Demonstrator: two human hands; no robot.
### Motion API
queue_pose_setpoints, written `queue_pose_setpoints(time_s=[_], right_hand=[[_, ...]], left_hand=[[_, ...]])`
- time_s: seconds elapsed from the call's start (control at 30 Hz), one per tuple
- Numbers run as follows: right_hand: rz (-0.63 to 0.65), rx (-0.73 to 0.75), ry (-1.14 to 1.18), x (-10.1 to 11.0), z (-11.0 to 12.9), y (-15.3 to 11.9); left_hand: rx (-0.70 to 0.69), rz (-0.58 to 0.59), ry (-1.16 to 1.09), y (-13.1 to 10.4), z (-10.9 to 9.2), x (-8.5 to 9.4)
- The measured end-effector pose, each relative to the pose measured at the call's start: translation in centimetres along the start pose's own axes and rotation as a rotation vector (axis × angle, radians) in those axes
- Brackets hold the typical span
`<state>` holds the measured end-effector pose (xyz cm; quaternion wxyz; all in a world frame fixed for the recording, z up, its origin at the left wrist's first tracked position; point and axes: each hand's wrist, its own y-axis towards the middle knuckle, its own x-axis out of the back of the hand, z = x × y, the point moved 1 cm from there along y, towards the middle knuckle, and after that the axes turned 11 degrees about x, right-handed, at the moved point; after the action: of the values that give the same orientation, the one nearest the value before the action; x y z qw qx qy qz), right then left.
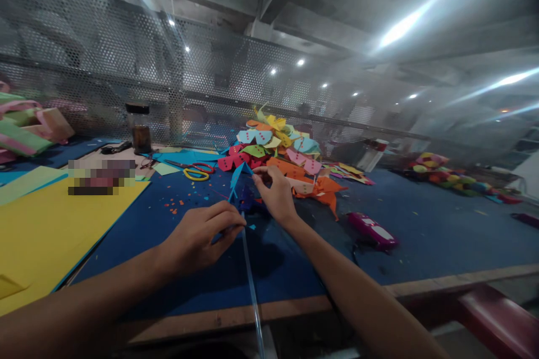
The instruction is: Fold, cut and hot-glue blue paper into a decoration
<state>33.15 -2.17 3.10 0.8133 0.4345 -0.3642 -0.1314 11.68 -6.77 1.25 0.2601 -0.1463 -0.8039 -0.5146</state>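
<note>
My right hand [273, 188] pinches the edge of a folded light-blue paper piece [239, 177] between thumb and fingertips. Below the paper is a dark-blue object [246, 197], partly hidden, whose kind I cannot make out. From it a long translucent stick [251, 286], like a hot glue stick, runs toward me past the table edge. My left hand [210, 233] is closed, its thumb and fingertips pressed together at the stick's upper part. Just behind my right hand rises a heap of folded, dotted colored paper shapes [269, 137], with orange ones [322, 193] nearest.
Yellow-handled scissors [196, 173] lie left of the heap, near scattered paper bits [174, 203]. Large yellow sheets [63, 235] cover the left side. A lidded jar [140, 132] stands by the mesh partition [210, 81]. A purple device [373, 231] lies at right.
</note>
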Motion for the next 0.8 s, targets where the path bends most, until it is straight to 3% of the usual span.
queue_pose_setpoints(time_s=[0.23,0.4,0.5,0.6,0.8], right_hand=[[0.031,-0.114,0.212,-0.3,0.0,0.1],[0.077,-0.177,0.33,-0.3,0.5,0.2],[0.113,-0.204,0.372,-0.3,0.7,0.4],[0.157,-0.228,0.428,-0.2,1.0,0.5],[0.299,-0.231,0.59,0.1,2.3,0.2]], left_hand=[[-0.111,0.041,0.085,-0.5,-0.9,0.3],[-0.092,-0.095,0.062,0.2,-1.8,1.7],[0.043,-0.279,0.032,1.2,-1.8,3.0],[0.239,-0.36,0.005,2.3,-1.1,4.1],[0.565,-0.256,-0.167,2.9,0.8,4.3]])
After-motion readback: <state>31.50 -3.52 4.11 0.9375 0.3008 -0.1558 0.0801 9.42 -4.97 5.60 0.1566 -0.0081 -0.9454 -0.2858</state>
